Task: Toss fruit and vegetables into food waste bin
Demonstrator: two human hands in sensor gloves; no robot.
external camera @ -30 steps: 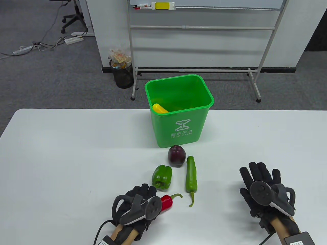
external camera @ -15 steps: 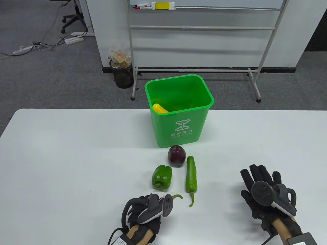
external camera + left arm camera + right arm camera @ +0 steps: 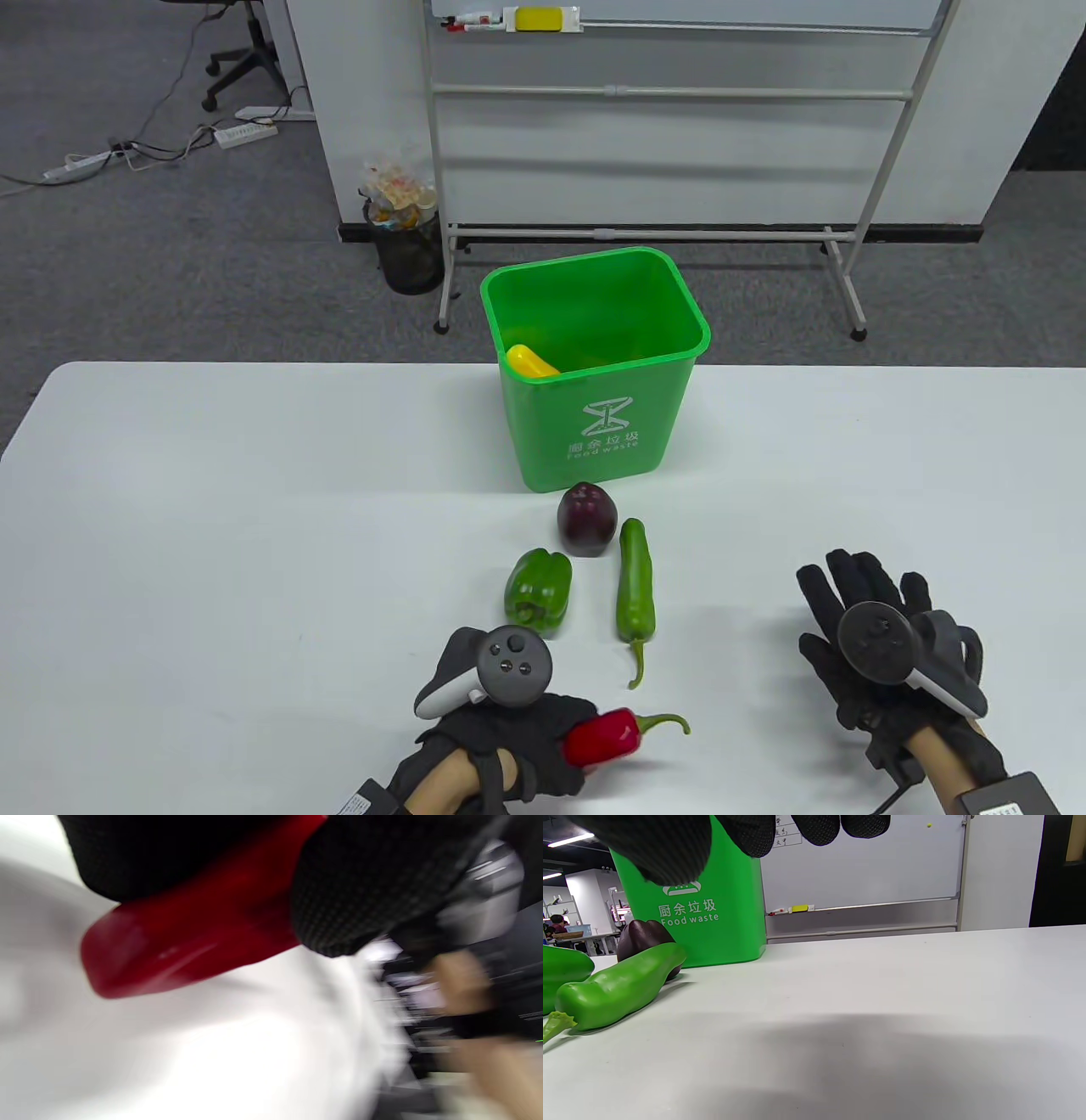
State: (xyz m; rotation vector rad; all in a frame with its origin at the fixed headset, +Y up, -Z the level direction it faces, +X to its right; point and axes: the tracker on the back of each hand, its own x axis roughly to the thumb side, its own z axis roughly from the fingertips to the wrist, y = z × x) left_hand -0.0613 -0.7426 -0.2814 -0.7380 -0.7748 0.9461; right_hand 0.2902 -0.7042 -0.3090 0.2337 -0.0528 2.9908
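My left hand (image 3: 543,734) grips a red chili pepper (image 3: 604,737) near the table's front edge; its green stem points right. The blurred left wrist view shows the chili (image 3: 186,938) between my gloved fingers (image 3: 365,891). A green food waste bin (image 3: 594,373) stands at the table's back middle with a yellow item (image 3: 530,361) inside. In front of it lie a purple onion (image 3: 585,519), a green bell pepper (image 3: 538,589) and a long green pepper (image 3: 635,592). My right hand (image 3: 857,594) rests flat and empty at the right. The right wrist view shows the bin (image 3: 712,912) and long pepper (image 3: 619,986).
The white table (image 3: 212,526) spreads wide to the left and right of the vegetables. Behind the table stand a whiteboard frame (image 3: 662,93) and a small black wastebasket (image 3: 410,246) on the floor.
My left hand has closed around the red chili, turned over and pulled it toward the front edge and slightly right. The right hand has barely moved.
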